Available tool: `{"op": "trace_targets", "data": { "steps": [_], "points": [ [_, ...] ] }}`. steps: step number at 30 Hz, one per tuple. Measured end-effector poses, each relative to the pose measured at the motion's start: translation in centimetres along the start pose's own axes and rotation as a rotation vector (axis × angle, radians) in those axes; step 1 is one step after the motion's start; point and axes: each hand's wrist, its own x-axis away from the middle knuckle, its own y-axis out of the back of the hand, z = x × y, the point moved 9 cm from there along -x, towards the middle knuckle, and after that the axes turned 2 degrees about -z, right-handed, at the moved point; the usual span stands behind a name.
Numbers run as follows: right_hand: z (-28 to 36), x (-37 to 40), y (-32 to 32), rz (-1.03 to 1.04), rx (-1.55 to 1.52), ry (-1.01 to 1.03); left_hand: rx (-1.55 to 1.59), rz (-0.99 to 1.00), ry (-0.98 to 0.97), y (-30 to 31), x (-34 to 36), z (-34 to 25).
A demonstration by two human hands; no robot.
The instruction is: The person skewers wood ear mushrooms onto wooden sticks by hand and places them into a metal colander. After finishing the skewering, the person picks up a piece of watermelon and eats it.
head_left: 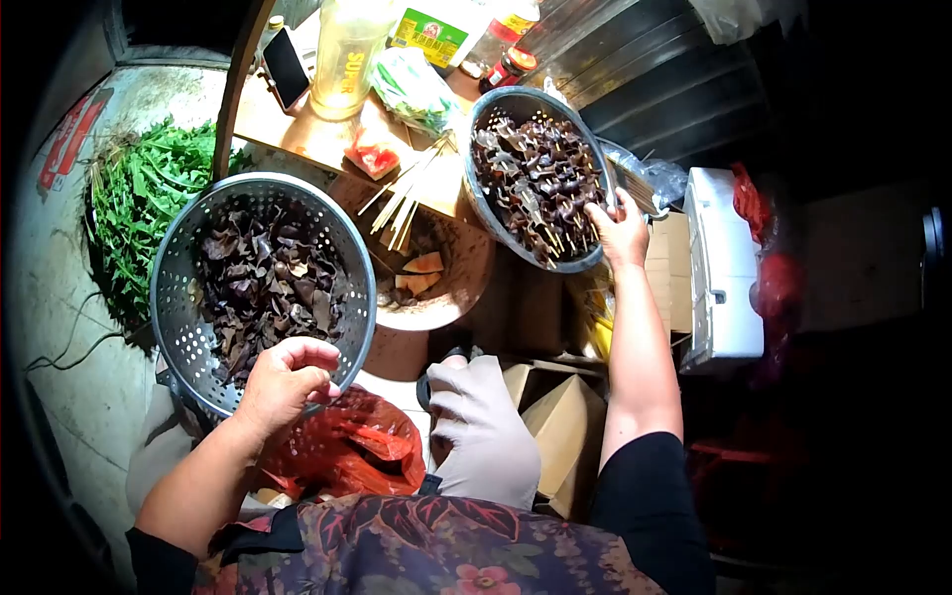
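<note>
A metal colander (171, 260) on the left holds loose dark, wavy pieces (268, 278) like black fungus. Over its near rim is my left hand (290, 382), fingers curled; whether anything small is between them is hidden. At the upper right a second colander (478, 198) holds dark pieces threaded on thin skewers (535, 183). My right hand (623, 230) is at this colander's right edge, fingers bent over the rim. Bare wooden sticks (402, 203) lie between the two colanders, at the table's edge.
Behind stand a wooden table (268, 124) with a phone (286, 67), a plastic jug (347, 59) and a jar (509, 67). Greens (139, 208) lie at left. A round basin (446, 297), red bag (347, 446), cardboard box (565, 436) and white foam box (729, 268) are around.
</note>
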Motion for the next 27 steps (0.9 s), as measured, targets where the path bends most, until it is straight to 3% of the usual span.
{"op": "trace_targets", "data": {
  "steps": [1,5,11,14,15,17,18,19,21,23,25,27],
  "points": [
    [-0.2,0.8,-0.1,-0.038,-0.157,0.002,-0.011,0.006,-0.009,0.0,0.0,0.1],
    [1.1,6.5,-2.7,0.13,-0.44,-0.007,-0.047,0.053,-0.061,-0.7,0.6,0.1],
    [8.2,19.5,-10.0,0.615,-0.429,-0.113,-0.021,0.143,-0.1,-1.7,2.5,0.1],
    [14.2,26.0,-13.0,0.754,-0.387,0.249,-0.076,0.133,-0.155,-1.8,2.9,-0.2],
    [17.0,28.2,-13.2,0.782,-0.379,0.398,-0.2,0.089,-0.29,-1.4,2.6,-0.1],
    [18.7,32.2,-15.2,0.97,-0.376,0.295,-0.186,0.116,-0.304,-1.2,2.1,0.2],
    [20.7,33.2,-14.9,0.987,-0.404,0.425,-0.09,0.168,-0.291,-1.5,2.3,-0.3],
    [22.5,33.9,-14.5,1.001,-0.433,0.555,-0.115,0.12,-0.424,-0.7,1.7,-0.9],
    [23.0,33.3,-14.9,1.081,-0.419,0.479,0.071,0.024,-0.344,1.2,1.6,-0.9],
    [22.8,29.0,-15.0,1.04,-0.521,0.31,0.199,-0.096,-0.393,3.1,1.8,-2.2],
    [18.0,23.5,-17.6,0.852,-0.646,-0.076,0.459,-0.112,-0.231,4.0,2.3,-2.5],
    [13.9,17.4,-20.2,0.541,-0.426,-0.023,0.546,-0.133,-0.22,4.4,2.1,-2.8]
  ]
}}
